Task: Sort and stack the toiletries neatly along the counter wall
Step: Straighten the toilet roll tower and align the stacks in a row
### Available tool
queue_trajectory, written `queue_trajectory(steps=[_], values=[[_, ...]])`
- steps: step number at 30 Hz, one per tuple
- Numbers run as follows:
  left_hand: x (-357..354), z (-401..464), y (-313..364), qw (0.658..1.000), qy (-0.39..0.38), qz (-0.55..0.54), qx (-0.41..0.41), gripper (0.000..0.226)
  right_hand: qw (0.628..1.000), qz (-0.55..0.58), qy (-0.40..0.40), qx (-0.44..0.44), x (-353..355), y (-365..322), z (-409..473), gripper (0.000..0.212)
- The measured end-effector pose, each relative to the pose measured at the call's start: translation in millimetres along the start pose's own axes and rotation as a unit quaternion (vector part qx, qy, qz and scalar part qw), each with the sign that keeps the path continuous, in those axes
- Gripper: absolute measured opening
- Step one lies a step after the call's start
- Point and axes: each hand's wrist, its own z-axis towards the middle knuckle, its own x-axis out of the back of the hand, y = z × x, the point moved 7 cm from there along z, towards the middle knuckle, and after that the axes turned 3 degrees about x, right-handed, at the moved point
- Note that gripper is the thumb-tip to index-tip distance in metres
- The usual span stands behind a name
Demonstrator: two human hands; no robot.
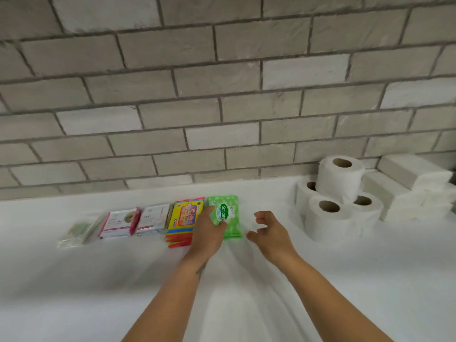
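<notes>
A row of flat packets lies on the white counter (246,280). From the left: a clear packet (79,230), a pink-edged white packet stack (118,222), a white packet stack (153,218), a yellow and red Giggles stack (183,219), and a green Sanicare wipes stack (230,215). My left hand (208,230) rests on the green stack's left side, thumb across its label. My right hand (269,230) hovers just right of the green stack, fingers loosely curled, holding nothing.
Toilet rolls (338,196) are piled in a pyramid at the right, by the grey brick wall (222,95). White folded tissue stacks (414,186) sit beyond them at the far right. Bare counter lies in front of the row.
</notes>
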Motion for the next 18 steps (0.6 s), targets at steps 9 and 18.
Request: queue_trajectory(steps=[9,18], values=[[-22,48,7,0.993,-0.08,0.04,0.083,0.038,0.999,-0.019,-0.035,-0.029,-22,2,39,0.057],[-34,80,-9,0.985,-0.091,0.087,0.117,0.044,0.994,-0.001,-0.057,-0.088,-45,17,68,0.062]])
